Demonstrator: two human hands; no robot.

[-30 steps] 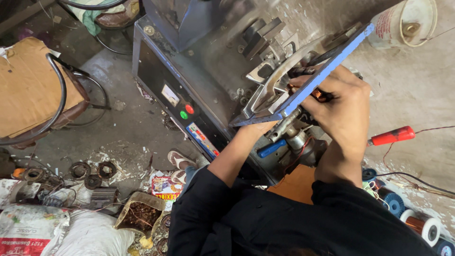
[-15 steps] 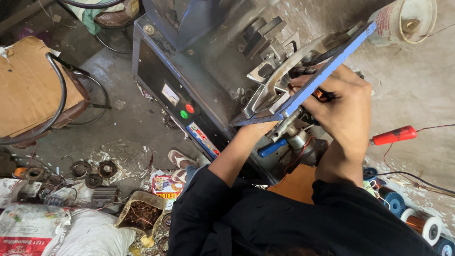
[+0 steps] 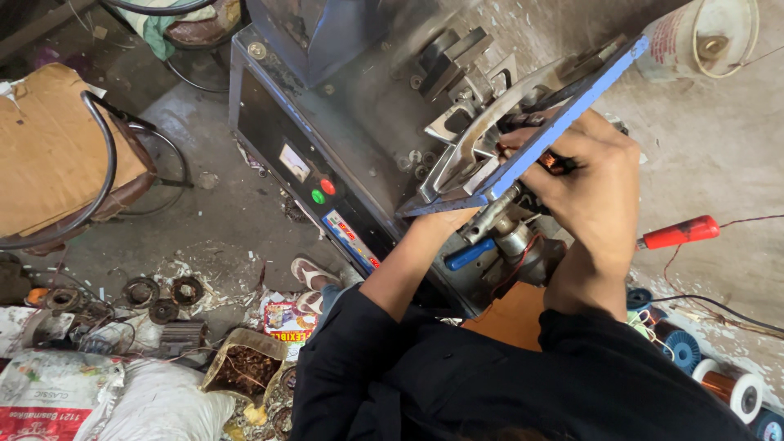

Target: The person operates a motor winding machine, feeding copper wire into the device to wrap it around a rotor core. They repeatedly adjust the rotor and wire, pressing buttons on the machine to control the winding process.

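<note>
Blue flat plate [image 3: 563, 110] is seen tilted, running from lower left to upper right across the front of the grey machine [image 3: 343, 122], with a metal former [image 3: 465, 151] mounted just behind it. Right hand [image 3: 584, 184] is closed on the plate's mid section, fingers wrapped over the edge, a dark part with a bit of copper showing under them. Left hand [image 3: 445, 219] is mostly hidden beneath the plate's lower end; only its heel is visible, pressed against the underside, so its grip cannot be told. Blue handle [image 3: 469, 253] and a steel shaft [image 3: 494, 214] sit just below the left hand. Red-handled tool [image 3: 679, 232] lies on the worktop [image 3: 719, 147], right of the right forearm, apart from it. Copper wire spools [image 3: 727, 384] lie at lower right. White bucket [image 3: 706, 37] stands at upper right. Green and red buttons [image 3: 322, 191] are on the machine's black side panel.
</note>
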